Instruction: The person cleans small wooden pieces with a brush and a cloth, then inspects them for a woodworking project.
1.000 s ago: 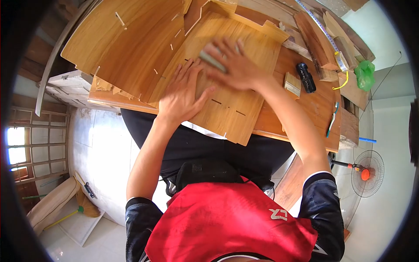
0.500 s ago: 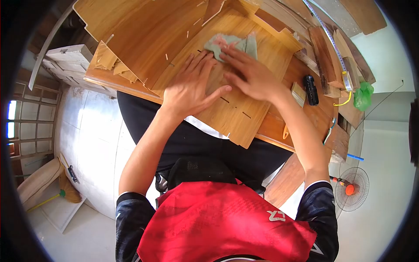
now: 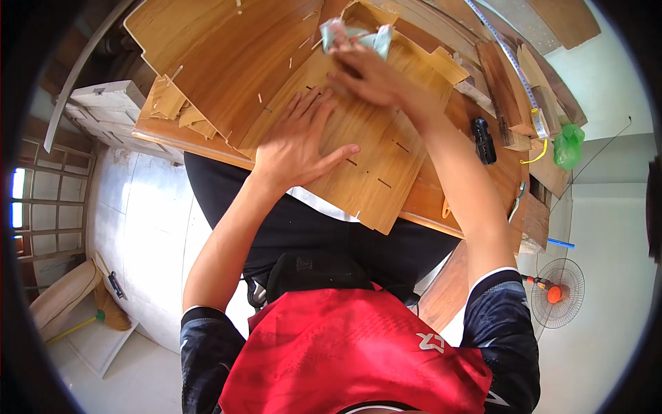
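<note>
Right hand (image 3: 365, 74): fingers at the pale green cloth (image 3: 358, 39) (grip unclear through blur), now farther up the wooden panel (image 3: 369, 162) than a half second ago. Left hand (image 3: 293, 138): flat on that panel, fingers spread and thumb out, place much as before. Beside the panel, left: curved wooden board (image 3: 227, 62), slotted. On the desk (image 3: 431, 200), right: black object (image 3: 483, 141). Beyond: tape measure (image 3: 540, 123), green plastic bag (image 3: 568, 147).

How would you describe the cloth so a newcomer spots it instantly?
On the wooden table lies a slotted board. Near its far end, at the fingertips of the right hand, is the cloth. Crumpled and pale green, it contrasts with the brown wood around it.
</note>
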Motion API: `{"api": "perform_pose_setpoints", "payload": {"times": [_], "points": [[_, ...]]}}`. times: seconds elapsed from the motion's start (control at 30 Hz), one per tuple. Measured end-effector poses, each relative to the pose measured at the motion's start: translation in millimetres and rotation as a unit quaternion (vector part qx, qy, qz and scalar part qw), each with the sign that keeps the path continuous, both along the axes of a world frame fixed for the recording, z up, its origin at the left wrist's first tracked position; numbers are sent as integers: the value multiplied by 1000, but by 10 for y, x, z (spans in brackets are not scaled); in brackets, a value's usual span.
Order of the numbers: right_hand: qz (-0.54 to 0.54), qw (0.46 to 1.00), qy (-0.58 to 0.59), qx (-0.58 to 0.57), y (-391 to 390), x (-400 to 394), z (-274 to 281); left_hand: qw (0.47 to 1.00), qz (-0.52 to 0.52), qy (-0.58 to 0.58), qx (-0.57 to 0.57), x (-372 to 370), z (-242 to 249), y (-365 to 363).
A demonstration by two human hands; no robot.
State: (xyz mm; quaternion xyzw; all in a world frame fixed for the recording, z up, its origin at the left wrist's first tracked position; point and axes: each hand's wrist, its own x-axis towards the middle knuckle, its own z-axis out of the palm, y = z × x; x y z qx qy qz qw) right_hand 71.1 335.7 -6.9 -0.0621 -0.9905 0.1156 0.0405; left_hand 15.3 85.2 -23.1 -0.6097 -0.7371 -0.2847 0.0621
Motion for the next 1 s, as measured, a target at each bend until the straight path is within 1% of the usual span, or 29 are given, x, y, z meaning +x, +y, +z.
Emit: {"api": "perform_pose_setpoints", "payload": {"times": [0.03,0.13,0.23,0.33,0.43,0.57,0.67,0.73,0.83,0.87,0.93,0.97,1.0], "points": [[19,1000,-8,14,-105,133,29,1000,2,-6,-9,10,28,-4],[48,998,18,-20,-351,581,55,1000,-20,-6,-2,-14,-7,19],[7,998,-35,-44,-558,1014,172,1000,-15,-4,22,9,2,23],[42,993,-37,-101,-717,1405,281,1000,-15,-27,7,31,34,22],[68,991,-20,-115,-818,1658,423,999,-12,-30,-3,32,33,16],[31,974,64,-215,-747,1726,642,1000,-11,-9,-6,31,26,16],[14,991,117,-64,-520,1546,804,1000,-13,-13,-4,16,5,27],[-63,983,165,-44,-259,1314,805,999,-20,-27,-6,4,-2,46],[-83,962,258,32,402,795,706,983,-8,-159,-93,18,310,101],[-98,954,280,49,642,588,604,985,-17,-152,-85,16,322,170],[-169,934,312,52,952,157,462,988,-29,-138,-69,-25,308,333],[-205,921,327,53,1030,-22,393,994,-27,-86,-57,-28,210,366],[-204,913,342,86,1065,-156,324,998,-27,-33,-44,-20,52,395]]}}
